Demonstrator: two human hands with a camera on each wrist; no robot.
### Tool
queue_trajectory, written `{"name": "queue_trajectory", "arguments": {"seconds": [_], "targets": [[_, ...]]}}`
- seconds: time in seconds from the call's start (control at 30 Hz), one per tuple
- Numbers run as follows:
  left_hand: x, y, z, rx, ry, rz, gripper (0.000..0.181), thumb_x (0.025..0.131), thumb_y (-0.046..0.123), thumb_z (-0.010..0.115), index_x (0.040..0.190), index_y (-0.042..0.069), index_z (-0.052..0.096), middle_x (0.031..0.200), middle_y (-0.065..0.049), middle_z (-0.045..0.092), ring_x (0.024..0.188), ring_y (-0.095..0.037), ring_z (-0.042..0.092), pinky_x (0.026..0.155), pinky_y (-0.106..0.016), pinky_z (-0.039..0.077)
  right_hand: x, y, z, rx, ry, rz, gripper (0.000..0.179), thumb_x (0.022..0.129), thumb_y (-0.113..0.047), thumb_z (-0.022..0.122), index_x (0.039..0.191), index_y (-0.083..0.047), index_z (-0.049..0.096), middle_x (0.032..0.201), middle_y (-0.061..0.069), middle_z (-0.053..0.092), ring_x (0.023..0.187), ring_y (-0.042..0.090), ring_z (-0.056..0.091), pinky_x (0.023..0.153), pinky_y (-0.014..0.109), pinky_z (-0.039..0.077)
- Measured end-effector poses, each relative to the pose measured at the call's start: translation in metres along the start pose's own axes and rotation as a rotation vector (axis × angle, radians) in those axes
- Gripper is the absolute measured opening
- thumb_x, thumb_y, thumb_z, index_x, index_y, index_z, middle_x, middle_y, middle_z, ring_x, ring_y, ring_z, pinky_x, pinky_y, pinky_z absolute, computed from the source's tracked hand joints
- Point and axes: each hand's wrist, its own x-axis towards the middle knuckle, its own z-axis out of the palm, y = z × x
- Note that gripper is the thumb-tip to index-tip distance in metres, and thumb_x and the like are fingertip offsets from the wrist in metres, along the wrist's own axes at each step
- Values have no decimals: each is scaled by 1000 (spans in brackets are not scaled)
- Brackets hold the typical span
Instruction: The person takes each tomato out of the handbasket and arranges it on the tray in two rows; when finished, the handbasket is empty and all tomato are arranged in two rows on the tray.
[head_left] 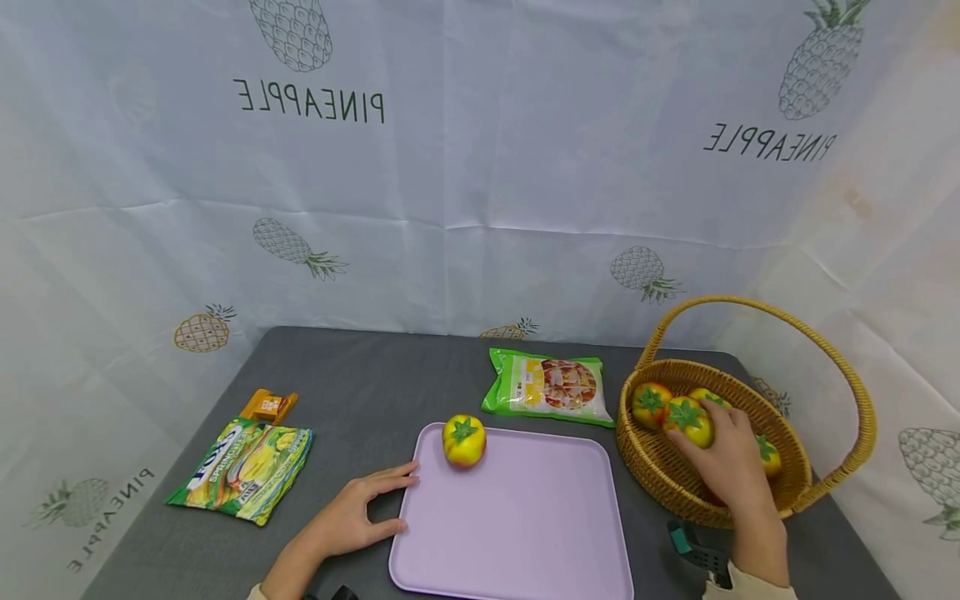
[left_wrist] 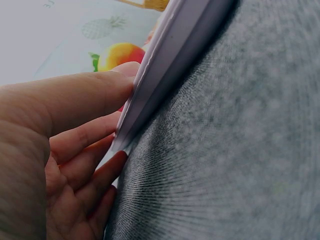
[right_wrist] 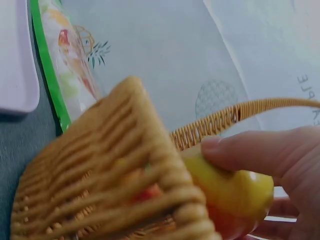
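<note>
My right hand (head_left: pixel 729 460) reaches into a wicker basket (head_left: pixel 651 473) and grips a yellow-red persimmon (head_left: pixel 688 425) with a green leafy top. In the right wrist view the thumb lies on top of the fruit (right_wrist: pixel 227 192), above the basket rim, with other fingers behind it. More persimmons sit around it, one at the left (head_left: pixel 650 403) and one partly behind the hand (head_left: pixel 768 454). With thumb and fingers extended, my left hand (head_left: pixel 347 518) touches the left rim of a lilac tray (head_left: pixel 517 525). One persimmon (head_left: pixel 464 441) rests in the tray's far left corner.
Behind the tray lies a green and white food bag (head_left: pixel 555 387). To the left are a green and yellow snack bag (head_left: pixel 247 468) and a small orange packet (head_left: pixel 270 407). The basket's tall handle (head_left: pixel 862 408) arches over its right side. A pineapple-print curtain (head_left: pixel 480 167) hangs behind the table.
</note>
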Motion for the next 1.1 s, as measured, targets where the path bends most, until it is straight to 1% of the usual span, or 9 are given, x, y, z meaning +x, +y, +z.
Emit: {"name": "queue_trajectory", "arguments": {"seconds": [0.1, 0.23, 0.33, 0.53, 0.63, 0.8, 0.93, 1.1], "targets": [[0, -1, 0, 11, 11, 20, 47, 85, 36, 70, 127, 19, 61, 140, -2, 53, 126, -17, 52, 99, -31, 45, 0, -7, 1, 17, 39, -19, 73, 88, -40, 64, 139, 5, 37, 126, 34, 36, 95, 45, 46, 66, 50, 42], [0, -1, 1, 22, 25, 47, 47, 84, 35, 71, 126, 18, 61, 139, -3, 53, 126, -17, 52, 99, -29, 45, 1, -17, 3, 49, 80, -60, 72, 87, -38, 66, 139, 4, 38, 128, 32, 38, 101, 45, 45, 71, 55, 42], [0, -1, 1, 18, 24, 43, 47, 84, 35, 71, 127, 19, 61, 139, -2, 53, 125, -17, 52, 99, -30, 45, 3, -25, 7, 80, 116, -100, 71, 86, -36, 68, 139, 3, 40, 129, 31, 40, 104, 45, 45, 75, 59, 42], [0, 0, 0, 4, 19, 32, 48, 83, 35, 71, 127, 19, 61, 140, -2, 53, 126, -18, 52, 99, -29, 45, 5, -38, 20, 133, 176, -164, 68, 84, -31, 72, 136, 1, 44, 129, 27, 44, 109, 43, 46, 82, 61, 41], [0, 1, 0, -1, 23, 39, 48, 83, 34, 72, 127, 18, 61, 139, -3, 53, 126, -18, 52, 99, -29, 44, 5, -47, 28, 161, 189, -200, 67, 82, -28, 74, 135, 1, 46, 129, 26, 46, 108, 41, 47, 82, 60, 43], [0, 0, 0, -6, 23, 36, 48, 83, 33, 72, 127, 19, 60, 140, -3, 53, 126, -19, 52, 100, -29, 45, 7, -60, 43, 196, 202, -257, 67, 78, -26, 78, 134, -2, 48, 128, 23, 48, 106, 36, 50, 79, 56, 48], [0, 0, 0, -2, 15, 33, 48, 84, 34, 71, 128, 19, 60, 140, -3, 52, 126, -18, 52, 100, -29, 44, 7, -68, 54, 219, 197, -281, 68, 77, -26, 79, 134, -5, 48, 128, 21, 49, 105, 36, 51, 80, 56, 48], [0, -1, 1, 8, 23, 44, 47, 84, 34, 71, 127, 18, 60, 140, -4, 53, 126, -17, 52, 99, -28, 44, 5, -78, 69, 262, 179, -313, 70, 76, -25, 80, 135, -7, 48, 128, 18, 50, 106, 33, 54, 80, 53, 49]]}}
